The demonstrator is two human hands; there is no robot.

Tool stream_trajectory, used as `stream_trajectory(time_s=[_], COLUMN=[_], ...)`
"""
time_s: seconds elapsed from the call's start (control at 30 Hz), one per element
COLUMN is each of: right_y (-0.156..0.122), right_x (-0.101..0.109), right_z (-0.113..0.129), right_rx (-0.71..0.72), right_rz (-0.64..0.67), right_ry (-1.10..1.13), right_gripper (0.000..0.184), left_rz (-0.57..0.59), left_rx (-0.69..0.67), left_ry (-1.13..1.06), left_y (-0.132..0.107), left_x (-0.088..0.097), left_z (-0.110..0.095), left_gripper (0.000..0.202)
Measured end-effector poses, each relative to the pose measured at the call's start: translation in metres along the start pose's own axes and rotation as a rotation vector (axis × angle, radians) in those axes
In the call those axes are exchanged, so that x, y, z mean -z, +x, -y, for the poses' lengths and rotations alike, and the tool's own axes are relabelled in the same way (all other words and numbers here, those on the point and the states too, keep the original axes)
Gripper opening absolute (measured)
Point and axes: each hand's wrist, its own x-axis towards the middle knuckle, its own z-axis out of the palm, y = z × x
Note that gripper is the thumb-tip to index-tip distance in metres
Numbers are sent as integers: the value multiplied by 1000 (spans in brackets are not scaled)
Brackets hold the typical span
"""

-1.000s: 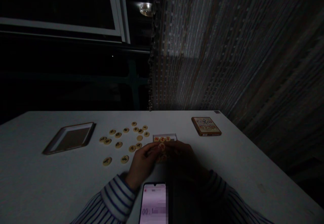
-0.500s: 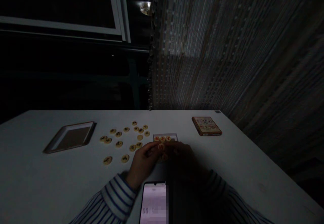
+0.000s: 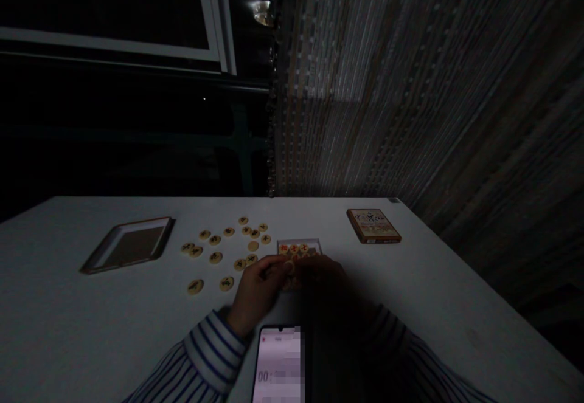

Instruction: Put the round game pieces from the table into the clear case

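Note:
My left hand (image 3: 258, 287) is closed over the near left part of a small shallow box (image 3: 321, 245), a pale Chinese chess piece (image 3: 289, 265) pinched at its fingertips. Red-marked Chinese chess pieces (image 3: 294, 248) lie in a row inside the box, with more partly covered by my hands. My right hand (image 3: 331, 278) reaches over the box from the right, close to the left fingertips. Deep shadow hides its fingers, so whether it grips anything is unclear. Several dark-marked Chinese chess pieces (image 3: 215, 258) lie scattered left of the box, one of them blank side up (image 3: 253, 245).
A lit phone (image 3: 278, 360) lies between my forearms. At the left rests an open tray-like lid (image 3: 166, 225); at the back right sits a closed printed box (image 3: 374, 225). Beyond the white table (image 3: 433, 306) hangs a string curtain (image 3: 347, 87). The room is dim.
Both hands have shifted slightly over the small box, and more red-marked pieces show inside it. The pinched piece is turned so its marking no longer shows. The scattered pieces stay put.

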Motion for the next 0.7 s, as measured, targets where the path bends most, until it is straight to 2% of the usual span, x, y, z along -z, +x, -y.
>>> stream_trajectory(time_s=[0.2, 0.33, 0.43, 0.63, 0.7], right_y=[1, 1, 0, -4, -4], right_x=[-2, -1, -3, -12, -11], right_z=[-2, -2, -4, -11, -12], right_rx=[53, 113, 77, -34, -59], right_rz=[-45, -62, -92, -209, -209], right_ry=[-62, 4, 57, 73, 77], right_gripper=[24, 24, 25, 21, 20], left_rz=[-8, 60, 108, 122, 134], left_rx=[6, -25, -65, -91, -86], left_ry=[22, 29, 36, 40, 33], left_y=[0, 0, -1, -2, -3], left_x=[1, 2, 3, -1, -2], left_z=[-3, -4, -4, -3, -4], left_gripper=[25, 29, 30, 28, 28])
